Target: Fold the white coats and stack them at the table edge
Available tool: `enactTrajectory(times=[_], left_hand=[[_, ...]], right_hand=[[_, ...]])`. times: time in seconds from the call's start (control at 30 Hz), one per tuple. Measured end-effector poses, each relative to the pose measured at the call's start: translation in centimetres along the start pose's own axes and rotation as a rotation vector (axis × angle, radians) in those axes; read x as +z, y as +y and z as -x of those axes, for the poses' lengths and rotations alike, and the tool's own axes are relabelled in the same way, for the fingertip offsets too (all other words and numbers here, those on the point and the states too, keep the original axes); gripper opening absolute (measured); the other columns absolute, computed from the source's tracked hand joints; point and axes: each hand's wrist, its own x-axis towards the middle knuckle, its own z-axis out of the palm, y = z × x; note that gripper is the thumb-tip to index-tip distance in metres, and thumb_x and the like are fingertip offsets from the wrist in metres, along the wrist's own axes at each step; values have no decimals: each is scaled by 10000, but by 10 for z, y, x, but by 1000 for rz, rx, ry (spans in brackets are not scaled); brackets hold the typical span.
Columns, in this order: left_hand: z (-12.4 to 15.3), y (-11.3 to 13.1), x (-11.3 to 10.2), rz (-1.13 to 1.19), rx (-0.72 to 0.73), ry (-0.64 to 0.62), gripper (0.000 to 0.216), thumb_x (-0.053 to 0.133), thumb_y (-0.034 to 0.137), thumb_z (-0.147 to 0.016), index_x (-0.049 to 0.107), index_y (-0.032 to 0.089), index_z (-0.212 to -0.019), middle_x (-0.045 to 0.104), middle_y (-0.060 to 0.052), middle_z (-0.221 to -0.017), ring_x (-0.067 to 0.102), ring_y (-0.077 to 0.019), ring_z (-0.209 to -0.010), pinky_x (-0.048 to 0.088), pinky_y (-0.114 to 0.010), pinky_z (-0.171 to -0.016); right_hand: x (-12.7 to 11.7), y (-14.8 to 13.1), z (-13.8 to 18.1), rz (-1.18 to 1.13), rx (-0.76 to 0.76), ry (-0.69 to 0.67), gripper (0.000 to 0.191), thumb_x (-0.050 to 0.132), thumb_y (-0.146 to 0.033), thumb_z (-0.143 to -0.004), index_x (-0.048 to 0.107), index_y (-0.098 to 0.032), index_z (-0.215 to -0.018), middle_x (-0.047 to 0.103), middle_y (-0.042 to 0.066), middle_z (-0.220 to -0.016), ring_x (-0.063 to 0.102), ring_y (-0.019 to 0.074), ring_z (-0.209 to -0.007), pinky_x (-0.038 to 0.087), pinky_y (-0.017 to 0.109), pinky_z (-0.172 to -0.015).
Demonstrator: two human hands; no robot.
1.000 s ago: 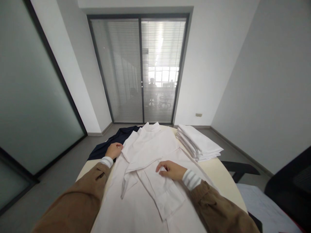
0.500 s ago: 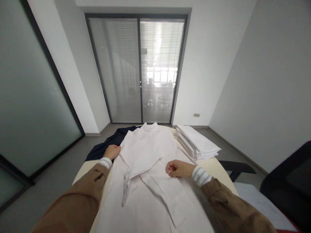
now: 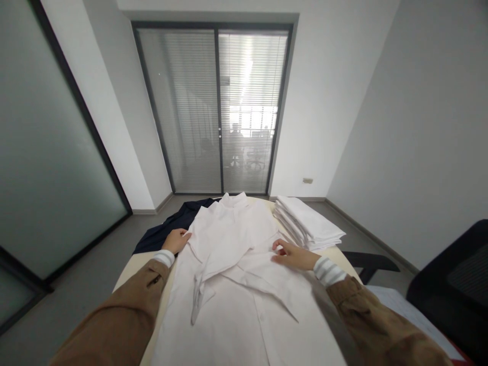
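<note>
A white shirt [image 3: 236,284] lies spread on a cream table [image 3: 127,267], collar toward the window, with its sleeves folded across the body. My left hand [image 3: 176,240] rests at the shirt's left shoulder edge, fingers bent over the fabric. On the right side of the shirt my right hand [image 3: 293,254] lies with fingers partly spread, pressing the cloth near the folded right sleeve. Brown sleeves with striped cuffs cover both my arms.
A stack of folded white garments [image 3: 310,229] sits at the table's far right. A dark navy garment [image 3: 168,226] lies at the far left under the shirt. A black chair [image 3: 446,284] stands at right. Blinds cover a glass door ahead.
My right hand moved right and farther away across the shirt, going from a closed pinch to spread fingers, and the right sleeve now lies more flatly. My left hand stayed put.
</note>
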Motion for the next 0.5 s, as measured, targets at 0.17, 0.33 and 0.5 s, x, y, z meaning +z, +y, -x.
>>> enactTrajectory(times=[0.17, 0.33, 0.5], left_hand=[[0, -1, 1, 8, 2, 25, 253, 578, 329, -829, 733, 142, -900, 751, -126, -962, 694, -260, -913, 480, -289, -807], [-2, 4, 3, 13, -9, 51, 316, 569, 344, -831, 719, 112, -985, 739, -158, -1032, 690, -282, -969, 485, -303, -830], [-3, 8, 2, 28, 35, 24, 300, 582, 378, -815, 723, 127, -897, 749, -145, -969, 695, -295, -951, 491, -317, -844]], right_hand=[[0, 1, 18, -70, 98, -361, 582, 814, -513, -628, 573, -186, -1044, 669, 17, -869, 611, 165, -745, 469, 253, -612], [6, -7, 21, -114, 149, -476, 600, 808, -606, -600, 620, -169, -965, 667, 18, -807, 594, 146, -648, 442, 230, -523], [12, -3, 5, 15, 165, -149, 516, 690, -662, -712, 562, -183, -856, 472, -72, -556, 398, 77, -477, 331, 209, -462]])
